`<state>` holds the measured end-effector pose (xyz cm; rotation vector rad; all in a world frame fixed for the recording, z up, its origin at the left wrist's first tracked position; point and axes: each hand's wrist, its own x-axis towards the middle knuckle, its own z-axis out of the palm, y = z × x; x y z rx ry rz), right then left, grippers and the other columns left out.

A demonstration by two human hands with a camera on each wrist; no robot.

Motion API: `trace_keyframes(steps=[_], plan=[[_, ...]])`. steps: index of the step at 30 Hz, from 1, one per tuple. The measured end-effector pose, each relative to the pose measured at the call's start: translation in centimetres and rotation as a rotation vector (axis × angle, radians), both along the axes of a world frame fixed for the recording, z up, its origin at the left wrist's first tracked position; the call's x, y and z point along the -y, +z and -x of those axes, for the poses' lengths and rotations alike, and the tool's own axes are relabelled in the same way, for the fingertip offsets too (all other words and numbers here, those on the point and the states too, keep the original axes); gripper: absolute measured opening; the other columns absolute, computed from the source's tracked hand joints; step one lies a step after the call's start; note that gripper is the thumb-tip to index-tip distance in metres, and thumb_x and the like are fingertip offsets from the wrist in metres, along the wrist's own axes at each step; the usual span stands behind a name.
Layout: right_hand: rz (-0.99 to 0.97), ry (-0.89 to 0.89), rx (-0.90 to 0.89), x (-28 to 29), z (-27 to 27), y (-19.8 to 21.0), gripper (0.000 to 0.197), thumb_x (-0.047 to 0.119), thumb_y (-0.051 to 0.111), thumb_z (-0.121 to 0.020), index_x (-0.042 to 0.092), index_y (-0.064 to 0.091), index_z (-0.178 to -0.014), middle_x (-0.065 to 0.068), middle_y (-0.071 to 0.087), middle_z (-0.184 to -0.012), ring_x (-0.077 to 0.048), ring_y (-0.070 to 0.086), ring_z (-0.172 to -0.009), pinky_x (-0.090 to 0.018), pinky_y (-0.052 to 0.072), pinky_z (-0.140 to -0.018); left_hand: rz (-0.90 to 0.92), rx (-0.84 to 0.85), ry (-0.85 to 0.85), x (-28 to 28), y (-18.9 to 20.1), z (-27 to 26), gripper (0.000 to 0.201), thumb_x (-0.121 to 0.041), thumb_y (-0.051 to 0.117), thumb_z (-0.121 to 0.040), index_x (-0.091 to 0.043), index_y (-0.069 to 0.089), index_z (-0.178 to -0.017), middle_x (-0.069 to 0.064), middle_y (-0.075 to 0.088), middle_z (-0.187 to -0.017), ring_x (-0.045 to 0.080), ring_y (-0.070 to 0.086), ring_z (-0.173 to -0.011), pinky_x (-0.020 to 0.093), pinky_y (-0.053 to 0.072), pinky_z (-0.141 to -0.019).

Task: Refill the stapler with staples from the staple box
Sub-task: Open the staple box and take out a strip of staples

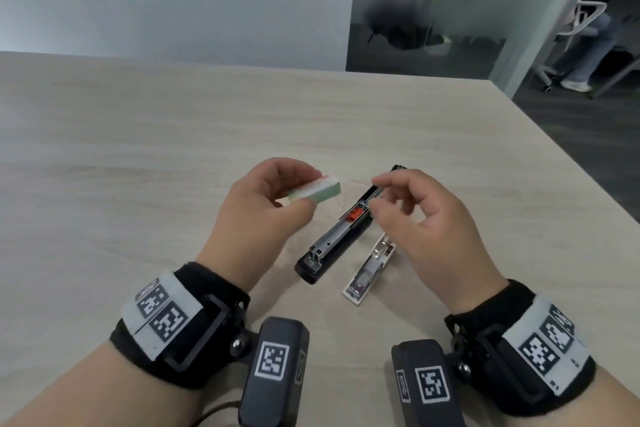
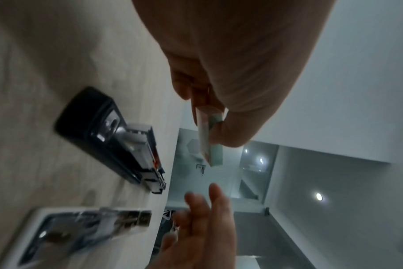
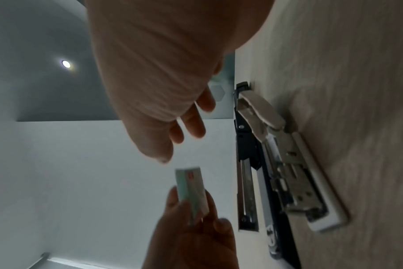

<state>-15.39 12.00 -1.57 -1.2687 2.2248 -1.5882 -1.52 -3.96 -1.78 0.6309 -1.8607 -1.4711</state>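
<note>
1. Head view: the left hand [image 1: 256,208] pinches a small pale-green and white cardboard staple box [image 1: 313,193] between thumb and fingertips, lifted clear of the light wood-grain table [image 1: 138,135]. The box sits at about 9 o'clock from the right hand [image 1: 420,218], near it but not touching. The right hand's fingers are loosely curled and hold nothing that can be made out; it hovers over the far end of the black stapler with its lid swung open [image 1: 341,232], whose steel magazine channel and orange-red pusher are exposed. A second, white stapler, also lying open [image 1: 369,270], rests just beside it at 5 o'clock.

2. Left wrist view: the staple box [image 2: 211,143] looks thin and flat, held by its long faces at one end, with the far end free at 6 o'clock from the thumb. I judge it light and easily crushed, so a mild pinch on the broad faces suits it. The black stapler [image 2: 113,138] lies at 9 o'clock; this view is blurred.

3. Right wrist view: the box [image 3: 191,193] shows a red mark on its end, and that end looks closed, though blur leaves this uncertain. The right hand's fingers [image 3: 191,125] are apart from it at 12 o'clock. A strip of staples would be stiff but brittle; best held by its sides.
</note>
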Motion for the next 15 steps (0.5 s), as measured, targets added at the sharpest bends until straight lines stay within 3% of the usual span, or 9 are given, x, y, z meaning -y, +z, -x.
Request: trace_keyframes(steps=[1, 2, 4, 6, 8, 10, 12, 15], plan=[[-0.020, 0.025, -0.005, 0.0, -0.1, -0.2, 0.024, 0.050, 0.067, -0.081, 0.042, 0.068, -0.104, 0.021, 0.068, -0.092, -0.009, 0.062, -0.092, -0.043, 0.047, -0.099, -0.002, -0.015, -0.045, -0.5, 0.1, 0.0, 0.031, -0.002, 0.068, -0.076, -0.023, 0.074, -0.098, -0.006, 0.080, -0.106, 0.024, 0.073, -0.101, 0.054, 0.056, -0.088], [-0.030, 0.048, 0.000, 0.0, -0.1, -0.2, 0.029, 0.051, 0.069, -0.079, 0.044, 0.066, -0.107, 0.022, 0.070, -0.097, -0.010, 0.062, -0.098, -0.046, 0.046, -0.101, -0.012, -0.024, -0.087, -0.9, 0.1, 0.0, 0.030, -0.003, 0.068, -0.075, -0.022, 0.075, -0.098, -0.005, 0.080, -0.106, 0.034, 0.072, -0.100, 0.058, 0.055, -0.088], [-0.017, 0.106, 0.041, 0.0, -0.2, -0.3, 0.031, 0.043, 0.077, -0.079, 0.043, 0.066, -0.108, 0.024, 0.071, -0.104, -0.005, 0.063, -0.104, -0.034, 0.048, -0.098, -0.033, -0.023, -0.168, -1.5, 0.0, 0.0, 0.029, -0.004, 0.070, -0.075, -0.021, 0.076, -0.098, 0.000, 0.080, -0.107, 0.052, 0.067, -0.096, 0.066, 0.055, -0.084], [0.009, 0.170, 0.087, 0.0, -0.2, -0.5, 0.032, 0.026, 0.083, -0.081, 0.037, 0.068, -0.107, 0.024, 0.073, -0.103, -0.002, 0.065, -0.102, -0.020, 0.048, -0.090, -0.025, 0.002, -0.227, -1.8, -0.1, 0.0, 0.029, -0.006, 0.073, -0.076, -0.024, 0.076, -0.098, 0.001, 0.079, -0.106, 0.055, 0.066, -0.093, 0.068, 0.056, -0.082], [0.030, 0.201, 0.104, 0.1, -0.3, -0.4, 0.033, 0.017, 0.083, -0.082, 0.035, 0.068, -0.104, 0.024, 0.073, -0.097, -0.002, 0.066, -0.095, -0.020, 0.052, -0.084, -0.033, 0.009, -0.251, -1.8, -0.2, -0.1, 0.030, -0.007, 0.073, -0.076, -0.025, 0.076, -0.100, 0.000, 0.079, -0.108, 0.046, 0.071, -0.094, 0.059, 0.060, -0.082], [0.058, 0.196, 0.129, 0.2, -0.4, -0.3, 0.031, 0.016, 0.084, -0.080, 0.036, 0.069, -0.099, 0.022, 0.072, -0.092, -0.004, 0.063, -0.085, -0.029, 0.056, -0.074, -0.068, -0.005, -0.248, -1.7, -0.3, 0.0, 0.033, -0.013, 0.078, -0.073, -0.024, 0.075, -0.105, 0.001, 0.079, -0.109, 0.036, 0.076, -0.093, 0.049, 0.062, -0.083], [0.090, 0.172, 0.164, 0.2, -0.4, -0.3, 0.030, 0.017, 0.085, -0.080, 0.035, 0.070, -0.097, 0.014, 0.074, -0.093, -0.017, 0.062, -0.086, -0.037, 0.055, -0.069, -0.090, 0.004, -0.232, -1.4, -0.3, -0.1, 0.041, -0.023, 0.083, -0.070, -0.027, 0.074, -0.110, 0.001, 0.079, -0.108, 0.030, 0.078, -0.092, 0.045, 0.063, -0.083], [0.110, 0.176, 0.188, 0.0, -0.1, -0.4, 0.033, 0.018, 0.084, -0.082, 0.037, 0.069, -0.105, 0.009, 0.077, -0.101, -0.016, 0.064, -0.092, -0.031, 0.059, -0.071, -0.119, 0.010, -0.226, -1.2, -0.3, -0.1, 0.038, -0.007, 0.084, -0.080, -0.022, 0.074, -0.113, -0.001, 0.082, -0.103, 0.013, 0.077, -0.090, 0.034, 0.063, -0.080]])
